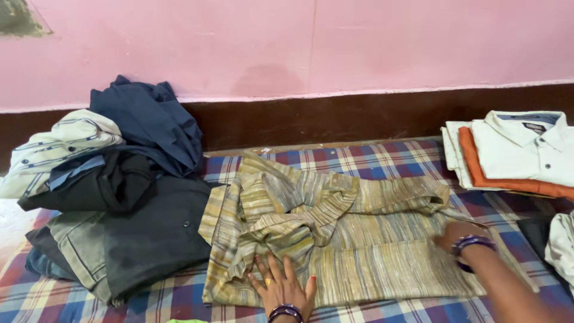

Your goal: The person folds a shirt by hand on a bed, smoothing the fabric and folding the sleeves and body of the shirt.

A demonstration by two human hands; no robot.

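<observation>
My left hand [281,287] lies flat, fingers spread, on the striped beige shirt [359,251], while my right hand [457,236] presses its far edge, grasping nothing.

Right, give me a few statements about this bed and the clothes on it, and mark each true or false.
1. Both hands rest flat on the striped beige shirt. True: left hand, right hand.
2. The folded shirts lie at the left. False: they are at the right; an unfolded clothes pile is at the left.
3. The wall is pink. True.
4. The bedsheet is plain white. False: it is checked in blue, red and white.
5. Both wrists are bare. False: each wears purple bangles.
</observation>
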